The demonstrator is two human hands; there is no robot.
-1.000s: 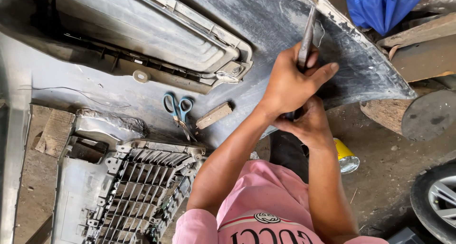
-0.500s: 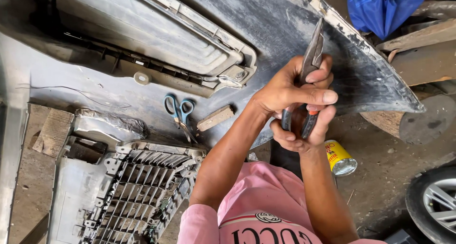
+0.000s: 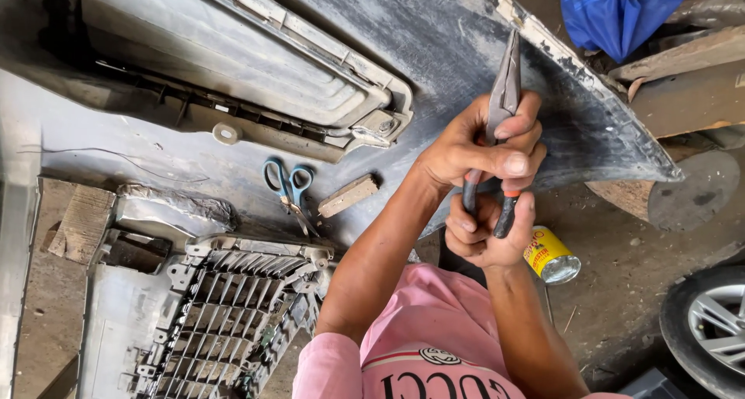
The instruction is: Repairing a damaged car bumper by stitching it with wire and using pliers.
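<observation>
Both hands are gripping one pair of long-nose pliers [image 3: 503,104] over the grey, dusty inner face of a car bumper [image 3: 434,50]. The left hand [image 3: 485,147] is wrapping around the pliers at the joint, fingers closed tight, thumb lying across the top of the handles. The right hand [image 3: 489,232] is sitting just below it, fingers curled shut around the dark handles with their orange collars. The pliers are pointing up and away from the person, their tapered metal nose standing over the bumper near its chipped edge; whether the tip is touching the bumper or holding anything cannot be told.

Blue-handled scissors [image 3: 289,188] and a small wooden block [image 3: 348,195] are lying on the bumper, left of the forearm. A plastic grille [image 3: 233,306] is lying below them. A yellow can [image 3: 549,255] is lying on its side on the dirt floor, just right of the right hand. A wheel [image 3: 710,321] is showing at the lower right corner.
</observation>
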